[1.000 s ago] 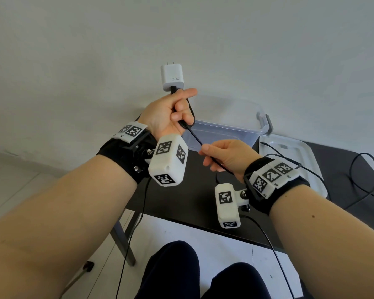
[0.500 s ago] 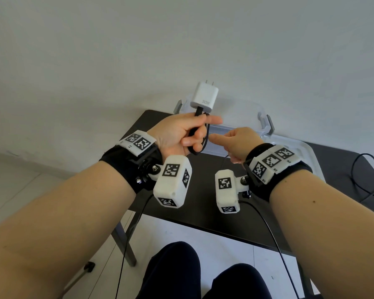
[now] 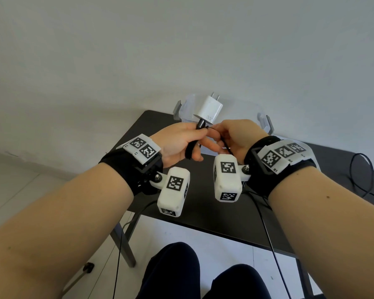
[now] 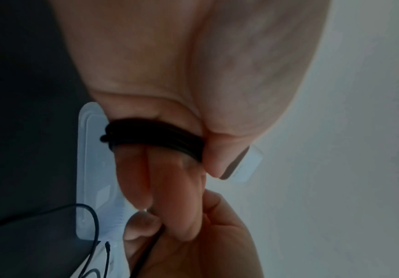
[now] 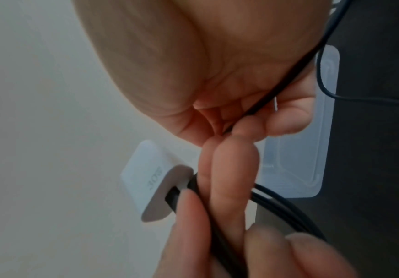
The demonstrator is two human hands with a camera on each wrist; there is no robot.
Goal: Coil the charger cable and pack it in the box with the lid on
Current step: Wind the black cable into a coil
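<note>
Vs 1 s back: hands now close together over counter, down from the higher, apart pose; adapter tipped from upright to leaning R. One more wrap going on.

L hand: fingers curled round coil of cable, several black turns looped over two fingers, thumb clamping turns beside the plug end. L wrist view shows turns bunched tight, no slack. White adapter sticks up out of the fist, prongs up, tilted R, plug boot just under it.

R hand: narrow pinch on free run of cable, fingertips touching L fingertips, feeding next loop. Was pulling line out to the side a sec ago; now brought in = loop closing. Means coiling step mid-way, prob. not done: loose tail trails off R over counter.

Box: clear plastic, far edge of counter, behind adapter and hands, open. Lid flat on counter to R of box, cable strand crossing it. Nothing packed yet; box + lid steps left.

Hidden / unclear:
- exact no. of turns: can't count, strands overlap.
- far end of cable: out of frame R, length left unknown.
- box interior blocked by hands + adapter in head view; only corners and grey clips show.
- R pinch: which fingers grip, blurred in R wrist view.
- thin black leads under the wrists run from the cams, easy to confuse w/ charger cable.
</note>
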